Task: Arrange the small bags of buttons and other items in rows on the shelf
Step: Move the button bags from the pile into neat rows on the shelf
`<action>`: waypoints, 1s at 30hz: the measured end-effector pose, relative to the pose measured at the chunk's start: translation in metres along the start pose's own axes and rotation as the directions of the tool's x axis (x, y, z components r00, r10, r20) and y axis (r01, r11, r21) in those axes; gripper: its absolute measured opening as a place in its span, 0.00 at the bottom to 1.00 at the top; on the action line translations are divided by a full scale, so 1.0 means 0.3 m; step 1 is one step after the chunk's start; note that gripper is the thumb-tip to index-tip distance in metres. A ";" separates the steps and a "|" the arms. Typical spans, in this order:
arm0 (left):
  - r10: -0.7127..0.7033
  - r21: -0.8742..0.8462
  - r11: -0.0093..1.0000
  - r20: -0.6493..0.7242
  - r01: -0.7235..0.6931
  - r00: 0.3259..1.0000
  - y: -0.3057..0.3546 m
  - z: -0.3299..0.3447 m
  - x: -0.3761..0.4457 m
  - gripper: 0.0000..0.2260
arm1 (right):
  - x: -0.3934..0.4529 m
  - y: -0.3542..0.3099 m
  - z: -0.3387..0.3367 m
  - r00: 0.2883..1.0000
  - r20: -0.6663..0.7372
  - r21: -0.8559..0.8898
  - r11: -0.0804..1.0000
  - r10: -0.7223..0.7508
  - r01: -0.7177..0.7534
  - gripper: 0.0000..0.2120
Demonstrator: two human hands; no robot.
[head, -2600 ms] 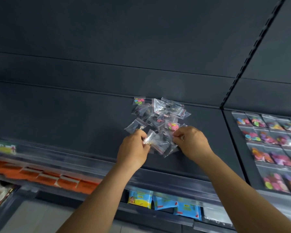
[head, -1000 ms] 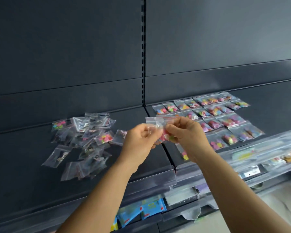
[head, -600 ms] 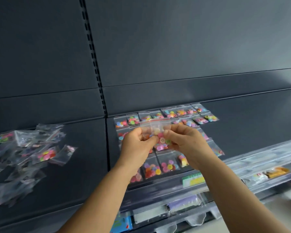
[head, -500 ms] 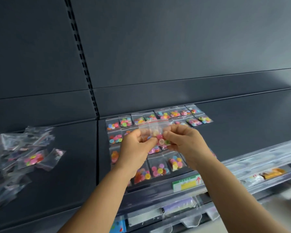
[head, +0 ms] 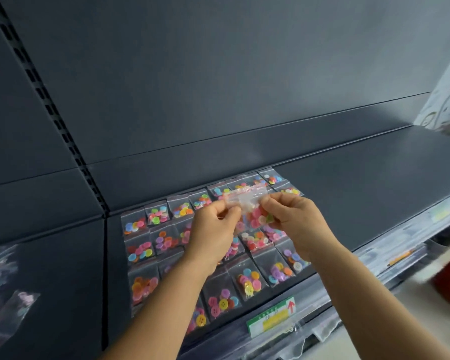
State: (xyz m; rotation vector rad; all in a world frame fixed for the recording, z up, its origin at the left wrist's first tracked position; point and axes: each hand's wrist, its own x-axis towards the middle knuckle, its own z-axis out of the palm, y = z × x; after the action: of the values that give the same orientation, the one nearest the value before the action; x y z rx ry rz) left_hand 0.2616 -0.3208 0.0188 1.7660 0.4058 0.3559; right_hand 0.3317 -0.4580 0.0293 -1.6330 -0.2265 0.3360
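Hands (head: 247, 224) pinch bag (head: 252, 211) over rows (head: 218, 255); shelf (head: 361, 190) rightward seemingly bare

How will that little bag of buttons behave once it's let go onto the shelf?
The bag of buttons, pinched by the left hand and right hand, looks like thin floppy film, so it will likely sag. The loose buttons have pooled low and may shift. The glossy film will probably slide on the smooth shelf.

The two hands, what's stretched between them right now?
In the head view, a small clear bag of buttons spans the gap: the left hand and right hand each pinch a top corner, above the arranged rows of bags.
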 end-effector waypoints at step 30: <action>0.188 0.785 0.619 -0.154 0.005 0.970 0.017 0.502 0.097 0.21 | 0.322 0.153 -0.479 0.964 0.170 -0.728 0.633 -0.207 0.264 0.17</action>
State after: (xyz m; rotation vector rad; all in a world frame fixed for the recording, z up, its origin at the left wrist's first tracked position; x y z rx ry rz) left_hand 0.3551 -0.4391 -0.0095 2.6392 0.7095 0.4999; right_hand 0.4699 -0.5634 -0.0147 -2.3810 -0.7064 0.0838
